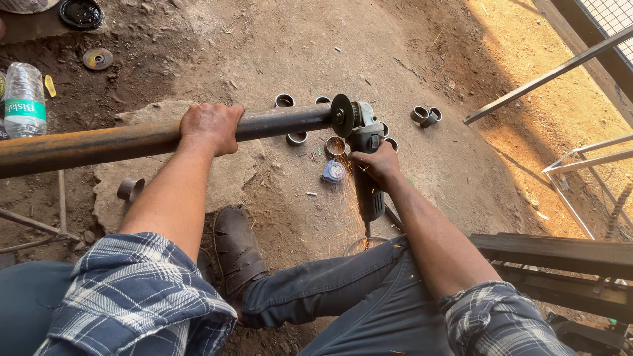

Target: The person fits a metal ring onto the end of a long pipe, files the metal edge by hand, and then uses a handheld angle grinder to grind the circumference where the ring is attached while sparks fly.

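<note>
The left hand point(210, 125) grips a long rusty steel pipe point(132, 140) from above, holding it level over the dirt floor point(277, 39). The right hand point(377, 165) clasps an angle grinder point(364, 148), whose disc point(342, 115) meets the pipe's end, throwing sparks point(343, 198) downward. Short cut pipe rings point(425, 115) lie scattered nearby, and a plastic water bottle point(24, 99) stands at the left.
</note>
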